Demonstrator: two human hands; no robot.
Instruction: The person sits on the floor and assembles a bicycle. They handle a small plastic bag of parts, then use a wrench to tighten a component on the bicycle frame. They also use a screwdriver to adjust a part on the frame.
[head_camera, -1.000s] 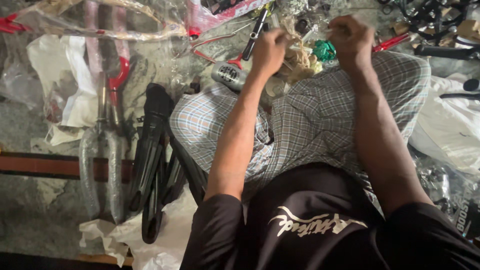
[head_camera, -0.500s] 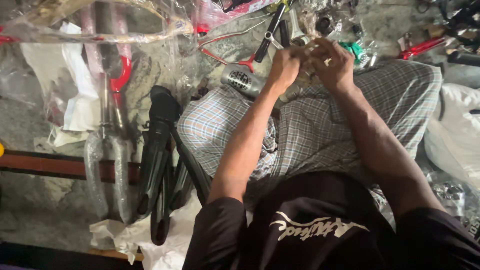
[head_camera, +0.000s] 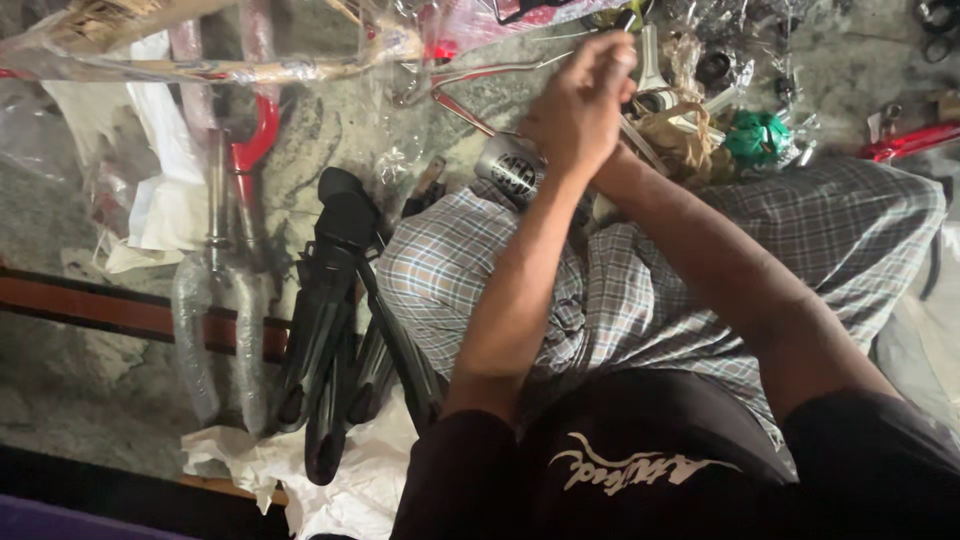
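While both forearms rise from my lap, I see my hands pressed together high in the frame, over the checked cloth (head_camera: 640, 290) that covers my knees. My left hand (head_camera: 575, 115) sits in front, fingers curled shut into a loose fist, and it covers almost all of my right hand (head_camera: 622, 52), of which only a few fingertips show at the top. Whether the right one is closed on anything I cannot tell; a small dark piece (head_camera: 626, 18) peeks out just above the fingertips, too hidden to name.

Just below the left hand, touching the edge of the cloth, lies a round grey metal part with a slotted face (head_camera: 512, 172). Right of the wrists sits a tangle of tan crumpled wrapping (head_camera: 685, 140), and beside that a green bundle in clear plastic (head_camera: 757, 137). A thin bent wire rod (head_camera: 470, 85) runs across the stone floor (head_camera: 330, 130) left of the hands.

Farther left, well apart from my hands, a red and silver bicycle fork (head_camera: 232, 250) wrapped in clear plastic lies lengthwise, its legs pointing toward me. Next to it, between the fork and my left knee, a bunch of black elongated parts (head_camera: 335, 320) rests partly on white paper (head_camera: 270, 465). A red part (head_camera: 910, 140) lies at the far right edge, near the cloth.
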